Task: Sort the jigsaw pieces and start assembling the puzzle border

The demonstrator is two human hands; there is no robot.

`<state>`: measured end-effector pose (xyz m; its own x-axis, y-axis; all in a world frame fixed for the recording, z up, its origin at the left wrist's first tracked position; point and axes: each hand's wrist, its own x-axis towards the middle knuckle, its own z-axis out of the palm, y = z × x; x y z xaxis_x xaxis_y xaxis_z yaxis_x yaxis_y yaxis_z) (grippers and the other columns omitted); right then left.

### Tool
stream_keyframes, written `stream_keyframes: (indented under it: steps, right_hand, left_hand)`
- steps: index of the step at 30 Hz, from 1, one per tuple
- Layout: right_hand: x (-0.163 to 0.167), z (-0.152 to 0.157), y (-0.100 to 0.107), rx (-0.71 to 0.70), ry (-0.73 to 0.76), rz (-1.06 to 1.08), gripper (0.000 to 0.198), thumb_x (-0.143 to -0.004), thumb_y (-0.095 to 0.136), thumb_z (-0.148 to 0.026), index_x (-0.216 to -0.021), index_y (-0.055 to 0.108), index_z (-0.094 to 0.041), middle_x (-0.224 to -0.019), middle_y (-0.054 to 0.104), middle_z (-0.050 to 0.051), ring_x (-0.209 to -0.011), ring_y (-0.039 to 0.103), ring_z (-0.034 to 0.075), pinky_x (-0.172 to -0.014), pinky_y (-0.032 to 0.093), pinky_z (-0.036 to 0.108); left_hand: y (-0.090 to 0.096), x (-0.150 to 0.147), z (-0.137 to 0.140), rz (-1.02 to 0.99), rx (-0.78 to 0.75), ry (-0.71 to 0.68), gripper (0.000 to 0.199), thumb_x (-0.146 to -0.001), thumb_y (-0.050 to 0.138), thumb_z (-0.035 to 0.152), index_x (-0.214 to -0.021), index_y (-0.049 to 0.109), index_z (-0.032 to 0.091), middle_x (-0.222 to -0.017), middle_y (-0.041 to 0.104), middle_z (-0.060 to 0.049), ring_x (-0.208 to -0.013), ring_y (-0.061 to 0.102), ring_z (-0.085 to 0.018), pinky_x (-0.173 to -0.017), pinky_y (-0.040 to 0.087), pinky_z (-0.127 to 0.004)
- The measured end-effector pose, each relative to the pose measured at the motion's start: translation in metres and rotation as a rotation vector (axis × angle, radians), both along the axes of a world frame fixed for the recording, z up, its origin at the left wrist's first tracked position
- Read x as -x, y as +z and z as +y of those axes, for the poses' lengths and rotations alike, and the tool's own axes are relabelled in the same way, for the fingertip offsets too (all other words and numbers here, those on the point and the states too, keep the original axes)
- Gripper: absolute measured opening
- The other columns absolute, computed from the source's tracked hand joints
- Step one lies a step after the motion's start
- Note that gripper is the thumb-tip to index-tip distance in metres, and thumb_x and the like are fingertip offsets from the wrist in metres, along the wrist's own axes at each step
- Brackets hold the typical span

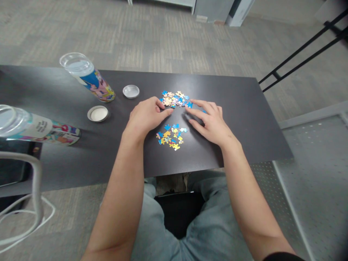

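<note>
Jigsaw puzzle pieces lie in two groups on the dark table (244,119). The farther heap (174,99) mixes blue, pale and pinkish pieces; the nearer, looser group (171,137) is mostly yellow and blue. My left hand (145,114) rests at the left edge of the far heap, thumb pointing toward it and fingers curled beneath; nothing shows in its grasp. At the heap's right side, my right hand (209,119) has its fingers spread, the fingertips close to the outer pieces. A bit of blue (204,111) shows among its fingers.
A clear-topped printed canister (95,81) stands at the back left, with a second canister (51,128) nearer. Two round lids, one silvery (131,91) and one with a white inside (98,114), lie beside them. A pale curved tube (37,188) and cable occupy the lower left.
</note>
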<state>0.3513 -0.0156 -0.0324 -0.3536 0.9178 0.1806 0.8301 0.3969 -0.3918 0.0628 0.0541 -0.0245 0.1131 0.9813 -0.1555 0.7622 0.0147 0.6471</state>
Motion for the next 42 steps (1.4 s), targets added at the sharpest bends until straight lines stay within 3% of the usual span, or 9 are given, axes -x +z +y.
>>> stream_keyframes:
  steps: [4, 8, 16, 22, 33, 38, 42]
  right_hand:
    - [-0.015, -0.006, -0.001, -0.024, -0.01, 0.004, 0.05, -0.126, 0.071, -0.042, -0.172, 0.087, -0.055, -0.197, 0.069, 0.002, -0.174, 0.064, 0.053, -0.136, 0.051, 0.092]
    - [-0.035, -0.008, -0.008, -0.047, -0.008, 0.05, 0.036, -0.122, 0.078, -0.049, -0.152, 0.097, -0.049, -0.181, 0.083, 0.006, -0.166, 0.072, 0.055, -0.131, 0.054, 0.093]
    - [-0.049, -0.001, -0.014, -0.102, -0.19, 0.155, 0.034, -0.118, 0.079, -0.057, -0.142, 0.1, -0.046, -0.157, 0.092, 0.011, -0.147, 0.081, 0.055, -0.125, 0.06, 0.09]
    - [-0.044, -0.001, -0.02, -0.041, -0.063, 0.111, 0.029, -0.121, 0.08, -0.053, -0.136, 0.104, -0.053, -0.162, 0.089, 0.009, -0.155, 0.076, 0.055, -0.128, 0.055, 0.091]
    - [-0.004, -0.012, -0.009, 0.067, 0.159, 0.052, 0.034, -0.124, 0.081, -0.05, -0.153, 0.1, -0.055, -0.178, 0.081, 0.006, -0.161, 0.07, 0.052, -0.13, 0.057, 0.083]
    - [-0.014, -0.003, -0.006, 0.046, -0.042, 0.059, 0.053, -0.122, 0.075, -0.05, -0.172, 0.088, -0.041, -0.172, 0.084, 0.014, -0.16, 0.071, 0.054, -0.135, 0.054, 0.084]
    - [-0.033, 0.005, -0.007, -0.006, -0.249, 0.033, 0.056, -0.119, 0.071, -0.051, -0.171, 0.085, -0.036, -0.171, 0.083, 0.015, -0.161, 0.071, 0.053, -0.139, 0.052, 0.081]
  left_hand:
    - [0.0, 0.0, 0.0, 0.011, 0.008, -0.001, 0.032, -0.107, 0.099, 0.053, -0.113, 0.082, 0.028, -0.103, 0.082, -0.003, -0.093, 0.072, -0.027, -0.082, 0.043, -0.043]
    - [-0.001, 0.0, 0.002, 0.023, 0.005, 0.006, 0.031, -0.108, 0.1, 0.052, -0.116, 0.085, 0.026, -0.104, 0.082, -0.003, -0.091, 0.07, -0.025, -0.082, 0.043, -0.043]
    - [0.003, -0.002, 0.002, 0.042, 0.017, 0.02, 0.03, -0.108, 0.101, 0.051, -0.114, 0.085, 0.026, -0.103, 0.082, -0.004, -0.089, 0.07, -0.026, -0.081, 0.042, -0.042]
    - [0.004, -0.004, 0.003, 0.056, 0.01, 0.017, 0.03, -0.107, 0.1, 0.051, -0.112, 0.083, 0.026, -0.099, 0.083, -0.003, -0.091, 0.073, -0.027, -0.081, 0.044, -0.041]
    - [0.004, -0.005, 0.001, 0.048, -0.003, 0.025, 0.029, -0.106, 0.099, 0.049, -0.111, 0.082, 0.027, -0.104, 0.085, -0.005, -0.094, 0.074, -0.027, -0.083, 0.044, -0.043]
    - [0.001, -0.004, 0.002, 0.052, -0.01, 0.015, 0.029, -0.106, 0.098, 0.051, -0.113, 0.083, 0.027, -0.104, 0.085, -0.005, -0.095, 0.074, -0.028, -0.083, 0.044, -0.044]
    - [0.0, -0.004, 0.002, 0.058, -0.011, 0.016, 0.03, -0.106, 0.097, 0.052, -0.114, 0.084, 0.027, -0.105, 0.086, -0.005, -0.097, 0.076, -0.028, -0.082, 0.044, -0.044]
